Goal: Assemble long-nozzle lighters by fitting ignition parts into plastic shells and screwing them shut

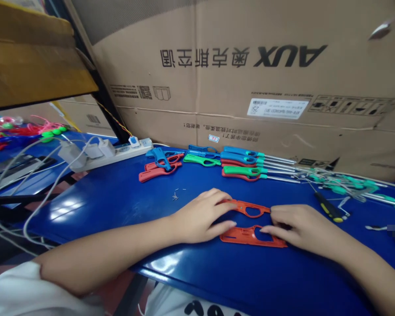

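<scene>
Two orange plastic halves of a long-neck lighter handle lie in front of me, an upper half (246, 207) and a lower half (240, 235), each with a trigger-guard loop. My left hand (204, 215) has its fingers on the left end of the upper half and its thumb at the left end of the lower one. My right hand (303, 226) grips the right end of the upper half, its thumb on the lower half by the loop. The fingertips of both hands are partly hidden. Small screws (175, 196) lie on the blue table (112, 193), beyond my left arm.
Along the back lie loose red, blue and green handle shells (161, 173) and assembled lighters (243, 169) with metal tubes. Teal-ended lighter rods (345, 182) and a black-yellow screwdriver (329, 208) are at right. A power strip (118, 153) with cables is at left. A large carton (217, 87) stands behind.
</scene>
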`<control>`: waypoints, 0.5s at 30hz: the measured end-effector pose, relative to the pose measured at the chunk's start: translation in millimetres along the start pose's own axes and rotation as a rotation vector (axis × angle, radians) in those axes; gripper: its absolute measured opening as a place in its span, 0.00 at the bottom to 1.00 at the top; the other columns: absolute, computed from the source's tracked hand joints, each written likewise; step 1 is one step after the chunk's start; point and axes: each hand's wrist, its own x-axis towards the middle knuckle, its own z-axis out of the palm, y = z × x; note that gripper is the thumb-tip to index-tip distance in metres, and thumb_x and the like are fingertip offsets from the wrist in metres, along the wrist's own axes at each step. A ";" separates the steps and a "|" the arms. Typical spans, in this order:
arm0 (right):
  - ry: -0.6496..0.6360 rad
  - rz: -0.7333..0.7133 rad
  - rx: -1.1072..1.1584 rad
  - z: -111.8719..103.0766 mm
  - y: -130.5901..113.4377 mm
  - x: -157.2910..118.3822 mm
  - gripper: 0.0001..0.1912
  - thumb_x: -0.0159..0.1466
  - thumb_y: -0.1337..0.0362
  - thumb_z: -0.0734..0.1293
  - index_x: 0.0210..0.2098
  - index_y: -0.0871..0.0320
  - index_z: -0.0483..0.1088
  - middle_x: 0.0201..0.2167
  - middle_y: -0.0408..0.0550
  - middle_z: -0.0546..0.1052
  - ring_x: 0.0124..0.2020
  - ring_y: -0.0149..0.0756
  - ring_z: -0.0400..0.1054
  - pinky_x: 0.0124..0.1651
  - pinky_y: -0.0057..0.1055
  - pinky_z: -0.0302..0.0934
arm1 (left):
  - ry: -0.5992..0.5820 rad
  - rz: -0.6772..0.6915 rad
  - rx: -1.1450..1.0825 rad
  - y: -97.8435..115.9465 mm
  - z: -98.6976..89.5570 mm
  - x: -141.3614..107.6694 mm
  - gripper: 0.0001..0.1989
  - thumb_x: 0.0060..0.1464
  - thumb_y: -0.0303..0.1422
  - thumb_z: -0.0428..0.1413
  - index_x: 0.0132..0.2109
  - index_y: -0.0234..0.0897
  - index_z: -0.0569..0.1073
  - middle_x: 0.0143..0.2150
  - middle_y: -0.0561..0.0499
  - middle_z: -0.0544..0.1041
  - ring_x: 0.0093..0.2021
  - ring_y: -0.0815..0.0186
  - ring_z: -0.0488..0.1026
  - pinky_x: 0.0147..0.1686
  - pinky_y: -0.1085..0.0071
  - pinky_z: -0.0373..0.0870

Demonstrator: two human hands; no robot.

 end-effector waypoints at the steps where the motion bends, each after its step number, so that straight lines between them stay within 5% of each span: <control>1: 0.035 0.025 -0.007 -4.3 4.3 -2.5 0.23 0.71 0.49 0.61 0.25 0.56 0.66 0.24 0.44 0.73 0.24 0.32 0.66 0.29 0.29 0.54 | -0.030 0.034 -0.017 2.3 -0.3 -0.5 0.20 0.66 0.42 0.54 0.61 0.41 0.71 0.59 0.42 0.72 0.59 0.53 0.68 0.60 0.56 0.67; 5: 0.281 0.252 -0.081 -24.3 23.0 -15.6 0.15 0.72 0.54 0.59 0.41 0.53 0.75 0.36 0.50 0.81 0.33 0.40 0.75 0.36 0.33 0.63 | -0.108 0.109 -0.036 2.6 1.7 -2.6 0.25 0.61 0.45 0.60 0.62 0.44 0.71 0.64 0.42 0.70 0.63 0.50 0.67 0.61 0.53 0.67; 10: 0.436 0.659 -0.175 -45.6 57.2 -34.3 0.23 0.66 0.65 0.61 0.61 0.55 0.65 0.36 0.51 0.79 0.27 0.37 0.70 0.32 0.32 0.61 | -0.144 0.101 0.008 -4.9 4.3 -1.7 0.19 0.62 0.39 0.58 0.59 0.45 0.74 0.63 0.46 0.72 0.60 0.52 0.71 0.59 0.54 0.69; 12: 0.465 0.695 -0.202 -51.9 76.1 -45.6 0.23 0.63 0.68 0.62 0.58 0.60 0.67 0.42 0.56 0.78 0.27 0.35 0.69 0.34 0.32 0.62 | -0.144 0.081 0.014 -6.4 4.5 -0.7 0.18 0.63 0.35 0.56 0.60 0.46 0.73 0.63 0.47 0.72 0.59 0.53 0.72 0.57 0.56 0.71; 15: 0.467 0.741 -0.244 -56.6 103.1 -64.8 0.14 0.62 0.68 0.62 0.45 0.65 0.73 0.37 0.59 0.78 0.27 0.35 0.68 0.35 0.33 0.62 | -0.147 0.061 0.028 -7.3 5.2 0.0 0.18 0.64 0.35 0.54 0.60 0.47 0.72 0.63 0.46 0.72 0.60 0.54 0.72 0.57 0.57 0.72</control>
